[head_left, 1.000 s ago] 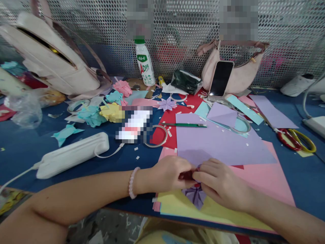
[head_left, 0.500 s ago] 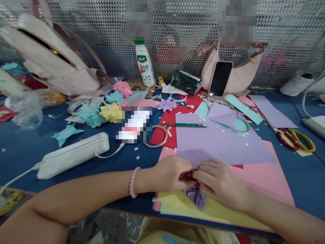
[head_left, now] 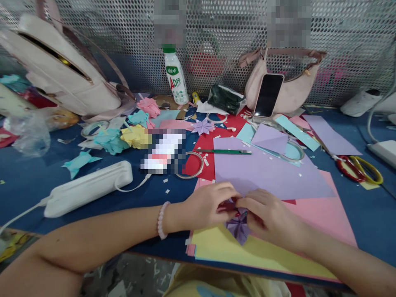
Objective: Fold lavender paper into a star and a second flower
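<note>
Between my two hands is a folded purple paper flower (head_left: 239,229), its pointed petals facing down toward the table's front edge. My left hand (head_left: 213,206) pinches its upper left part, and the wrist wears a pale pink bead bracelet (head_left: 162,220). From the other side my right hand (head_left: 269,214) grips its upper right part with curled fingers. The fingers hide the flower's upper portion. Beneath the hands lie yellow paper (head_left: 216,245), pink paper (head_left: 321,222) and a large purple sheet (head_left: 262,177). A finished-looking purple paper star (head_left: 203,126) rests farther back.
A green craft knife (head_left: 229,152), tape rolls (head_left: 202,165) and scissors (head_left: 359,169) lie around the sheets. Toward the left are a white power strip (head_left: 89,187), a lit phone (head_left: 163,152) and folded paper flowers (head_left: 111,140). A bottle (head_left: 176,78) and handbag (head_left: 287,90) stand behind.
Both hands and the paper flower have shifted slightly up and away from the table's front edge. My left fingers have lifted a little, and more of the flower's centre shows.
</note>
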Demonstrator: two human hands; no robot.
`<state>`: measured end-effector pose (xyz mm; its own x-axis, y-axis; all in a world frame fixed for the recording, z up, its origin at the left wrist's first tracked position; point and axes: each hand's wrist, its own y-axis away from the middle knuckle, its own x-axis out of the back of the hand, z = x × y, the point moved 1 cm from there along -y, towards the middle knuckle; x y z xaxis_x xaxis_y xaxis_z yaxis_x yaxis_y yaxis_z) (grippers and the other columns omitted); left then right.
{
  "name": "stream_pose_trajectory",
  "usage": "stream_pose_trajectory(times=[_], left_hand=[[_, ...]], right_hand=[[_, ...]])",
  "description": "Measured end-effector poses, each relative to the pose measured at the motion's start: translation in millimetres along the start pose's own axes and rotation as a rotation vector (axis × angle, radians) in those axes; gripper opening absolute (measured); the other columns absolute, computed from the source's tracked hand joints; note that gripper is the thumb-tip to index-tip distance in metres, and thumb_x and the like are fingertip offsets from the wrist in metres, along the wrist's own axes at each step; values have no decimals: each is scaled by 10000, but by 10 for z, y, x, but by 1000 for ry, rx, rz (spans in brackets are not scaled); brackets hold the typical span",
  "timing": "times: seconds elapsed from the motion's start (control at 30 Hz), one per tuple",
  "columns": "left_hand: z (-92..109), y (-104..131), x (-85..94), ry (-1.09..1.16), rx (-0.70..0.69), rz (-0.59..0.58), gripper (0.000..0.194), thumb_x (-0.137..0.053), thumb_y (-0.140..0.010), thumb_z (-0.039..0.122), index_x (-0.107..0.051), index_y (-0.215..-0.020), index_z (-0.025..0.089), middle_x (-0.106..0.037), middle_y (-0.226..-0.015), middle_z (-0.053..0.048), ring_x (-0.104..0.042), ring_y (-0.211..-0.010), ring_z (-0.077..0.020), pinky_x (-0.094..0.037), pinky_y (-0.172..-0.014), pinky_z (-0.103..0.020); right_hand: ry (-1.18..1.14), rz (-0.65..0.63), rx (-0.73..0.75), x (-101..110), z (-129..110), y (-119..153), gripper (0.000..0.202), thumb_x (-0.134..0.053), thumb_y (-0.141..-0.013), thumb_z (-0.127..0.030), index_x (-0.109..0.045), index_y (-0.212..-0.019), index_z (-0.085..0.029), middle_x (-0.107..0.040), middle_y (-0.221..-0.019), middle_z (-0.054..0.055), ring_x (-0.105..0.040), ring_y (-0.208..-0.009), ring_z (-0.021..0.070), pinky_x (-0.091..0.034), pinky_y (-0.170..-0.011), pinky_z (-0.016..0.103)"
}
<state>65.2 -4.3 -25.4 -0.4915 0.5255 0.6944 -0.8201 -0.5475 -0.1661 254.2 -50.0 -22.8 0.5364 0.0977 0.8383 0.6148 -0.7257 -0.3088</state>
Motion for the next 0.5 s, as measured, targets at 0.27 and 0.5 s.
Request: stream_pose_trajectory(times=[0.27, 0.5], left_hand=[[-30, -3, -10, -17, 1, 14, 112, -606, -784, 116, -597, -891, 151, -608, -859, -32, -556, -784, -156, -438, -702, -245], [-83, -22, -9, -48, 0, 32, 109, -638, -810, 157, -611, -916, 156, -625, -915, -40, -566, -879, -185, -422, -777, -297]], right_hand=[[-286, -199, -31, 142, 93, -61, 390, -465, -774, -1, -611, -1089, -178, -669, -867, 43, -597, -759, 150, -463, -697, 268], [-334, -152, -62, 101, 174, -52, 283, -494, -850, -56, -645, -1048, -190, -691, -908, 44, -623, -788, 147, -480, -714, 266]])
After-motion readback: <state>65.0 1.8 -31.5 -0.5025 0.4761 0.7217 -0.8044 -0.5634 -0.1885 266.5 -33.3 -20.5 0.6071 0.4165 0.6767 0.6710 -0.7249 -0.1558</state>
